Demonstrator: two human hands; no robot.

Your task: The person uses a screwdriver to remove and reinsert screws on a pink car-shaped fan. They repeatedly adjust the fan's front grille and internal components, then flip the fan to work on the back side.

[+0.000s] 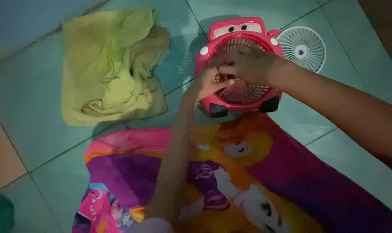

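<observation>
A pink-red toy fan shaped like a cartoon car lies on the tiled floor, its round grille facing up. My left hand rests on the lower left of the grille, fingers curled at its bars; motion blur hides whether it grips anything. My right hand reaches in from the right and lies over the grille's middle, fingers bent onto it. A white round fan guard lies on the floor just right of the fan.
A crumpled yellow-green cloth lies on the tiles at the upper left. A bright cartoon-printed blanket in purple, pink and orange spreads across the bottom, under my forearms. A dark brown edge shows at the top right corner.
</observation>
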